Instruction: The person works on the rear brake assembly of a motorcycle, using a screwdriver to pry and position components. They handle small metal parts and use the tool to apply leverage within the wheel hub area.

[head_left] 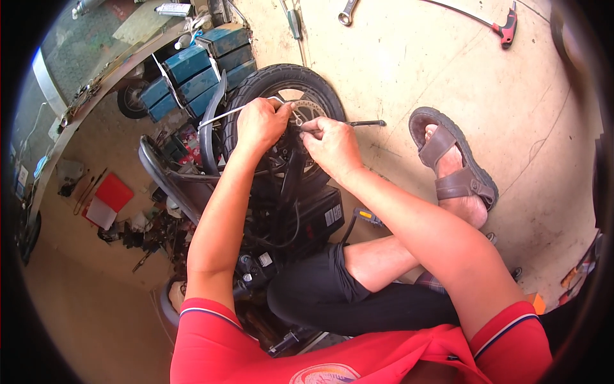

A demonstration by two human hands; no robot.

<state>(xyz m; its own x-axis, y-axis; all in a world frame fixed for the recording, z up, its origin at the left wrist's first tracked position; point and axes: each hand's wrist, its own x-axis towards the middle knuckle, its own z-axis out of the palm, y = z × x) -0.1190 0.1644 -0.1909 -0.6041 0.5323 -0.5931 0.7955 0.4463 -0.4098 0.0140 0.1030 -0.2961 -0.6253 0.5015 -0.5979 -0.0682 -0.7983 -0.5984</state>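
- Currently our left hand [261, 128] is clamped on a thin metal rod [220, 118], which sticks out to that hand's left.
- Our right hand [334, 147] has thumb and fingertips drawn in just beside the left one; we cannot tell whether they grip a small part there.
- Beneath both hands we have the black-tyred wheel [281, 75], its perforated brake disc [311, 110] showing between them.
- A dark bar [366, 123] pokes out to the right of our right hand.
- Crowding us, a curved black mudguard [206, 137] rises just left of the left hand, and a dark tube [291, 174] runs from between the hands toward us.
- Blue drawers [187, 65] stand near, beyond and left of the left hand.
- On the floor beyond our hands lie a green-handled screwdriver [294, 24], a spanner [346, 14] farther right and, well apart, a red-and-black-handled tool [507, 30].
- To the right hand's right we see a brown sandal [462, 168] with a foot in it.
- Far left of the left hand lies a red folder [115, 191].
- Nearer us than the right hand, a black case [313, 221] bears a white label [333, 215], its print too small to read.
- Our red shirt [256, 358] carries a round emblem [323, 374], cut off below.
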